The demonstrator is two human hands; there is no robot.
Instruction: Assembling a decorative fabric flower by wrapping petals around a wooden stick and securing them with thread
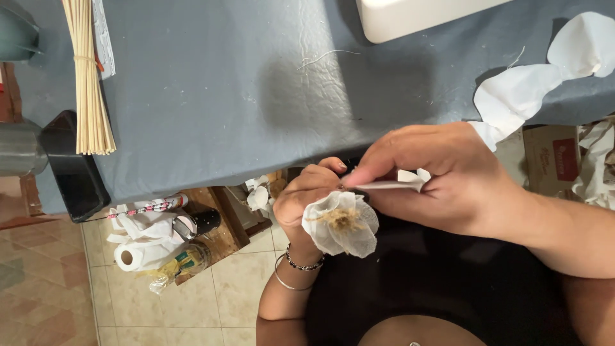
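Nearest the camera, the left hand (306, 195) is curling closed around a small white fabric flower with a tan fibrous centre (343, 223), holding it just off the table edge, above the lap. The right hand (442, 176) is pinching a thin white strip of petal fabric (387, 186) between thumb and fingertips, pressing its end against the flower's base. This looks like a petal being added; the next move probably calls for a snug wrap while the left fingers are keeping the layers from slipping. Beyond, cut white fabric petals (538, 83) are lying on the grey cloth-covered table (224, 83), with a bundle of pale wooden sticks (88, 77) at the far left.
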